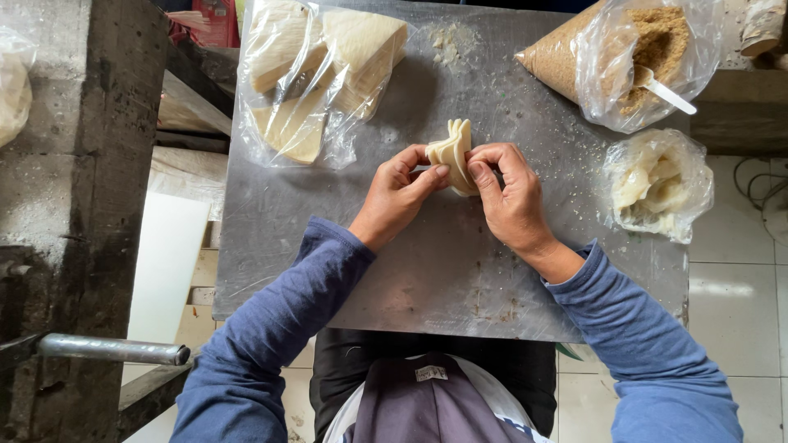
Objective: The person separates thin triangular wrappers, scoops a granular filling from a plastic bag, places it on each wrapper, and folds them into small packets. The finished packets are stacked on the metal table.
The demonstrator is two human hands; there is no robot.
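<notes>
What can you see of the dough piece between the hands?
The dough piece is pale cream, thin and folded into wavy pleats that fan upward. It looks soft and pliable. It stands on edge over the metal tray, pinched from both sides by the left hand and right hand.

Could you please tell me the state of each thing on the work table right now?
Left hand: pinching the pastry.
Right hand: pinching the pastry.
Pastry: folded, held between both hands above the metal table.
Bag of wrappers: lying flat.
Bag of brown filling: open, white spoon inside.
Small bag: open, holding pale pieces.
</notes>
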